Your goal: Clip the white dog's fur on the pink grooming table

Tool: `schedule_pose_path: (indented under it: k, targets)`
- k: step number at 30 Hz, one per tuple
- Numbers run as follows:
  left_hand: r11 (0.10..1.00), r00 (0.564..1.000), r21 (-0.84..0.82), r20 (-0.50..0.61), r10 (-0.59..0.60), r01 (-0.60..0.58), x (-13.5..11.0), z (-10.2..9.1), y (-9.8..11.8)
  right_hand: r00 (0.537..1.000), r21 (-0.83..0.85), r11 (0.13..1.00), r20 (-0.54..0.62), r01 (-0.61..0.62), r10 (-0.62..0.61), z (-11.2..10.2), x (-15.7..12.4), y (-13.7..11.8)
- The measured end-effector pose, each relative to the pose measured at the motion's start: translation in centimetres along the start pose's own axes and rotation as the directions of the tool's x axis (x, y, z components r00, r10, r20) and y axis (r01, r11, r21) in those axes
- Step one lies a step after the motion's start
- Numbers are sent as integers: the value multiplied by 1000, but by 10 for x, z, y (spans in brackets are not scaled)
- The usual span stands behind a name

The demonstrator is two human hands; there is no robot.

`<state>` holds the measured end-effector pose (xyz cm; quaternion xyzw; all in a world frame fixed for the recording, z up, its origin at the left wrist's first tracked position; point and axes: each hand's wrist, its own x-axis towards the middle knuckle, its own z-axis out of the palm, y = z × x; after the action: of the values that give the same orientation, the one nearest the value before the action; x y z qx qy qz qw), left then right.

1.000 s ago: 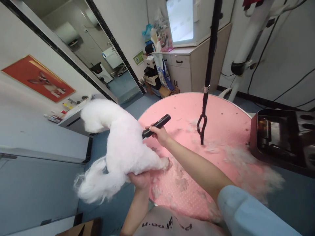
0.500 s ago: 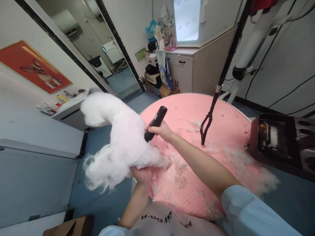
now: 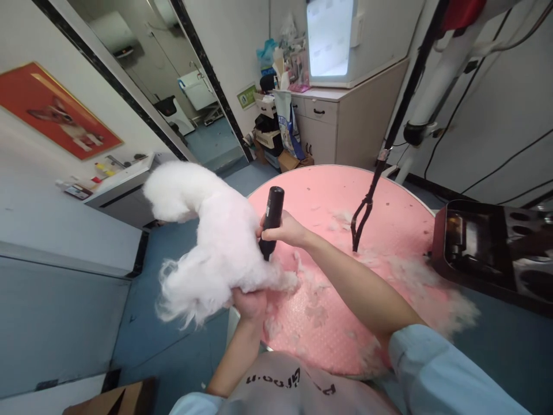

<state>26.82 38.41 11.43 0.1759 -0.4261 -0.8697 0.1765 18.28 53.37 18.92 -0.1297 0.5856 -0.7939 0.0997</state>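
Note:
A fluffy white dog (image 3: 227,230) stands at the left edge of the round pink grooming table (image 3: 328,190), its shaggy head low at the left. Black hair clippers (image 3: 273,210) are gripped in my right hand (image 3: 287,229), held nearly upright with the lower end against the dog's coat near a leg. Beneath the dog, my left hand (image 3: 249,304) is closed around part of it by the leg; the fingertips are hidden in the fur. Loose tufts of fur (image 3: 319,314) lie over the tabletop.
A black grooming loop (image 3: 362,222) hangs over the table from an arm at the right. At the table's right edge is a dark tool case (image 3: 488,253). A cabinet (image 3: 317,118) stands behind, and a cardboard box (image 3: 110,397) is on the floor at lower left.
My right hand has turned the clippers more upright and moved their lower end down toward the dog's leg. The dog's head has shifted slightly right. My left hand keeps its hold.

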Motion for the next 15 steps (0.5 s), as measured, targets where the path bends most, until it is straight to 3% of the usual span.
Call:
schedule_pose_path:
  k: [4,7,10,15]
  targets:
    - [1000,998,1,63,24,-24,3,-5,-4,993,-138,986,60,-88,97,-15,-3,-2]
    - [1000,1000,15,16,-9,9,5,-8,-8,993,7,997,-91,74,-73,-9,-5,-19]
    - [999,999,6,38,-35,35,7,-11,-10,952,79,965,-204,250,-229,9,-9,-30]
    - [1000,993,-11,116,-23,24,5,-5,-9,979,-38,988,-135,150,-154,19,-22,-16]
